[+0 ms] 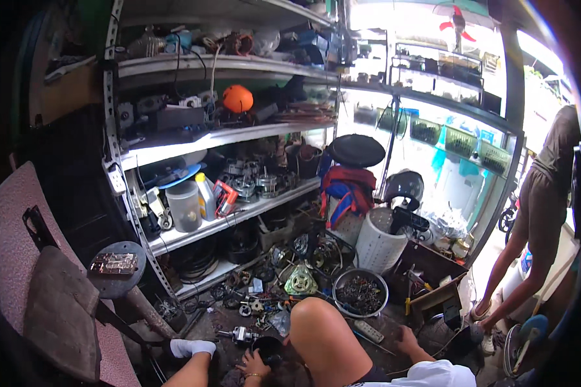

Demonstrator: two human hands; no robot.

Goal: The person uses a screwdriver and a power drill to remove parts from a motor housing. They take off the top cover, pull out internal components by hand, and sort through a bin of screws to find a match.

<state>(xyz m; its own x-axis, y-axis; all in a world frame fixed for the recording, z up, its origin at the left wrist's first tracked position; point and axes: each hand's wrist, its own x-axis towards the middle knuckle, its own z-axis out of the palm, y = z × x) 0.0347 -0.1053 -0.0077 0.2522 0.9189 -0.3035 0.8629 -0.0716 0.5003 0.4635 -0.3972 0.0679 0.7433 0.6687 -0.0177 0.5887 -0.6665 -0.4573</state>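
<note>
Cluttered workshop floor; hands: left [255,366] around small black round part [266,349]; right [408,337] flat, empty.

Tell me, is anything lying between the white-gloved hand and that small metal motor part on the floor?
Nothing visible does. The gloved left hand and the small metal motor part are separated only by dark floor. The right hand rests by a dark round cup, off to the side.
</note>
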